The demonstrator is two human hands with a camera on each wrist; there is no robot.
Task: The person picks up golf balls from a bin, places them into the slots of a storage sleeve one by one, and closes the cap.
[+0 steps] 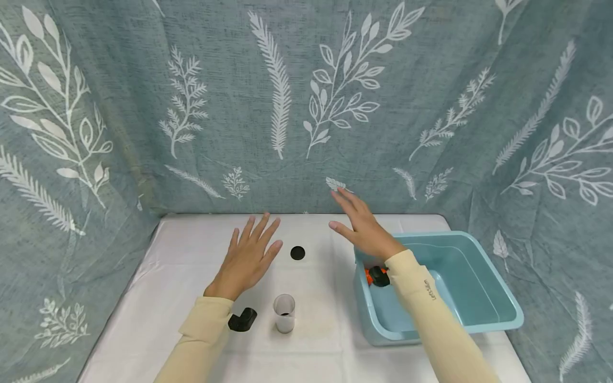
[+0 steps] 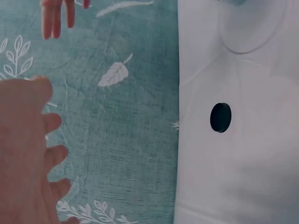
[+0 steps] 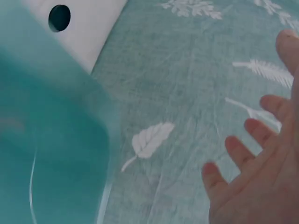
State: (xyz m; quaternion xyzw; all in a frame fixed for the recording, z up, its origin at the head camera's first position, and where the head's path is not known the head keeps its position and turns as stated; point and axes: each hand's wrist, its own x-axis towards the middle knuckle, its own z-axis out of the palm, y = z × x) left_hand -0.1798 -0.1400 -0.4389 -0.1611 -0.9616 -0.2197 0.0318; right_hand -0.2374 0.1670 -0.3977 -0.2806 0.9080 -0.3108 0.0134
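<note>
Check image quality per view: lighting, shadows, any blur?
Head: bright, fairly sharp, with a soft shadow left of the blue tub; left wrist: dimmer, a diffuse shadow on the white cloth at lower right; right wrist: also dim, the tub's rim hazy and out of focus, the black disc clearer-edged.

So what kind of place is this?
Maybe a tabletop work corner: a white cloth-covered table, grey-green leaf-patterned fabric curtains behind and beside it, and a blue rectangular plastic tub.

Smooth plastic bin (image 1: 466,276), woven cloth backdrop (image 1: 299,170)
</note>
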